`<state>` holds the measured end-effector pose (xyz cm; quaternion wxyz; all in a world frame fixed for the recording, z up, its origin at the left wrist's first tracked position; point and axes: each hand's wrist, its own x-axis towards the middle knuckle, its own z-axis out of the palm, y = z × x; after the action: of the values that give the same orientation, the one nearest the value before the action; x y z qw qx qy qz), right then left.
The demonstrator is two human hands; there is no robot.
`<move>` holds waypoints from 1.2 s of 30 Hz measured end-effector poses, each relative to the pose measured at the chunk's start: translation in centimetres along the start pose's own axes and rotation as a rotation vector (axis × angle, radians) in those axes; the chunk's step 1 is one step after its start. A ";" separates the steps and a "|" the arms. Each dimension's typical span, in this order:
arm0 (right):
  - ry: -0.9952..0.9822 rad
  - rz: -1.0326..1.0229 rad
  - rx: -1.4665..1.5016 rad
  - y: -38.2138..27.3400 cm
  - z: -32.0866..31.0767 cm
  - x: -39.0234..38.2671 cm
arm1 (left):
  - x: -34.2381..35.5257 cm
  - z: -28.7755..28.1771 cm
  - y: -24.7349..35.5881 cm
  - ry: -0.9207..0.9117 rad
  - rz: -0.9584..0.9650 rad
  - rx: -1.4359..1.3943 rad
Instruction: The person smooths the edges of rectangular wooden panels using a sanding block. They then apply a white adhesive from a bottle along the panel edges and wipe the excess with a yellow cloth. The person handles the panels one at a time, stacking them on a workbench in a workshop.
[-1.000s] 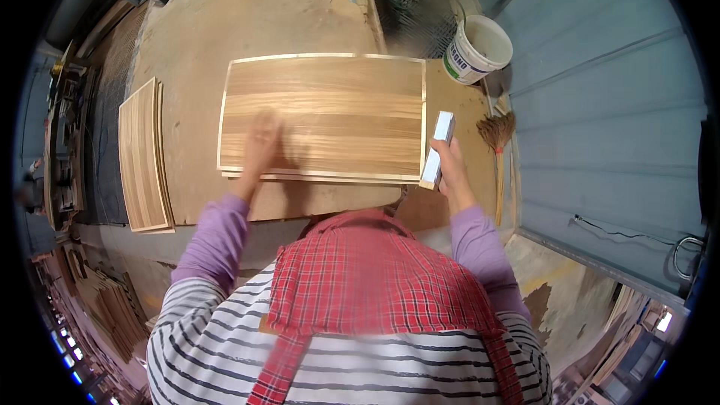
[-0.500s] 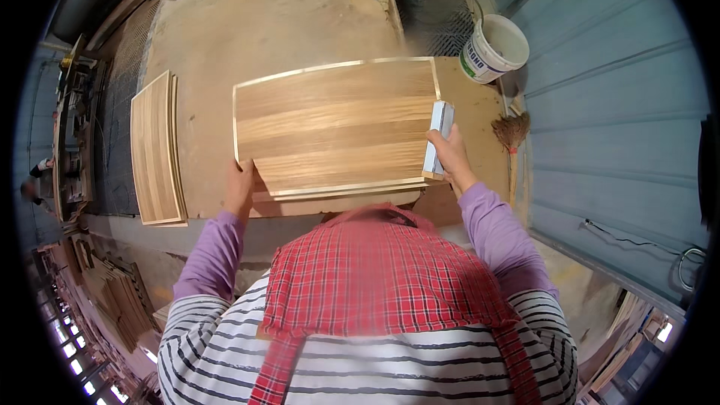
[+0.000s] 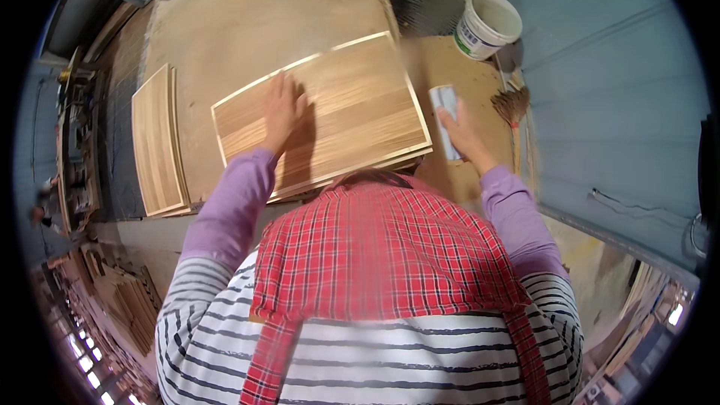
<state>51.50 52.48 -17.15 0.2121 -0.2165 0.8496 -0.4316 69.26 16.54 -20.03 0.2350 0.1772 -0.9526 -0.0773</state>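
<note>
A striped wood-grain panel [image 3: 360,109] with a pale border lies askew on the worktable in front of me, on top of at least one more panel whose edge shows at the near side. My left hand [image 3: 282,111] rests flat on its left part, fingers stretched toward the far edge. Right of the panel, my right hand [image 3: 466,135] grips a long pale grey-blue sanding block [image 3: 444,99]. The block stands apart from the panel's right edge, over the brown table surface. My fingers cover part of it.
A smaller stack of similar panels [image 3: 156,146] lies at the left. A white bucket [image 3: 487,26] stands at the far right, with a straw broom [image 3: 512,105] nearer me along the blue wall [image 3: 600,105]. Boards [image 3: 127,304] lean at the lower left.
The panel has turned, its right side swinging away from me. My left hand has gone from the near left corner onto its face. The sanding block has come off the right edge.
</note>
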 end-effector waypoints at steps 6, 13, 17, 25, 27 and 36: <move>-0.037 0.088 -0.122 -1.1 1.3 -6.7 | 10.8 8.0 9.6 -0.035 0.093 -0.091; -0.032 0.151 -0.296 -2.5 1.8 -7.6 | 11.2 6.8 12.1 -0.212 -0.012 -0.074; 0.016 0.249 -0.364 -4.7 3.9 -1.1 | 11.0 6.4 12.6 -0.208 -0.044 -0.150; 0.038 0.124 -0.373 -8.6 5.6 17.8 | 11.0 6.9 12.8 -0.232 -0.090 -0.220; 0.040 0.121 -0.369 -8.8 5.6 16.8 | 11.2 6.7 12.4 -0.246 -0.095 -0.207; -0.109 0.355 -0.236 -2.5 1.7 -9.3 | 11.0 8.0 11.6 -0.178 -0.073 -0.090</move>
<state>60.46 55.15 -14.44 0.3035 -0.1097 0.9064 -0.2727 52.90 23.66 -19.71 0.1544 0.1936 -0.9581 -0.1441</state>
